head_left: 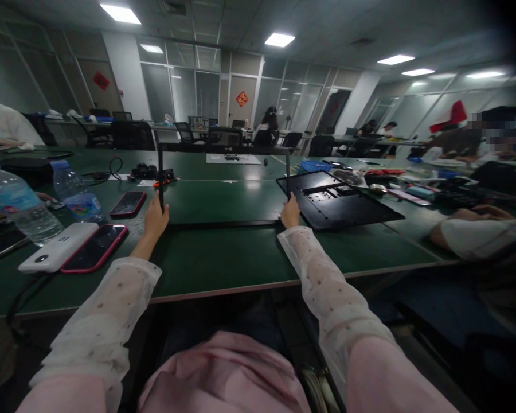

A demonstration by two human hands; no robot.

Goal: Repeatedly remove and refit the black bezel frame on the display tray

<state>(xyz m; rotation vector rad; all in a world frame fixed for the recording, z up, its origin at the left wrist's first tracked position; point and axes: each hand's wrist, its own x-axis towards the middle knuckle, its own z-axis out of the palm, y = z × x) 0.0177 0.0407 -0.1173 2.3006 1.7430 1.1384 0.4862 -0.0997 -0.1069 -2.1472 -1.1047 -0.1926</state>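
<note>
A thin black rectangular frame (223, 148) stands upright on the green table (223, 258), open in the middle so the room shows through it. My left hand (155, 221) is closed round the lower part of its left bar. Closed as well, my right hand (289, 213) grips the lower part of the right bar. A flat black panel (339, 202) with screw holes lies on the table just right of my right hand.
Two phones (95, 246) (128, 203), a white power bank (58, 246) and two water bottles (75, 198) (17, 207) sit left. Cables and small tools (152, 172) lie behind. A co-worker's arm (477, 229) rests at right; another person's sleeve (4, 123) is far left.
</note>
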